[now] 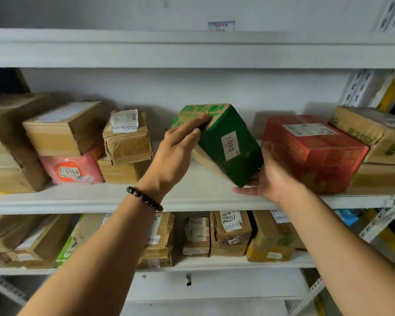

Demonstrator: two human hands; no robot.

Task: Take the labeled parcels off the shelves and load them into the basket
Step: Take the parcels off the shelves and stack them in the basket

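A green and brown parcel (224, 142) with a white label reading 0401 stands tilted on the middle shelf (192, 197), one bottom edge lifted. My left hand (180, 142) lies over its top left corner, thumb against the green side. My right hand (267, 176) cups its lower right corner from below, palm up, fingers hidden behind the box. A red parcel (312, 151) with a white label sits just right of it. A pink parcel (73, 169) marked 0164 lies to the left. No basket is in view.
Brown cardboard parcels (62, 128) crowd the left of the middle shelf, another stack (374, 137) fills the right end. The lower shelf (214, 263) holds several more labeled boxes. A white shelf board (192, 49) runs overhead; metal uprights (360, 87) stand at right.
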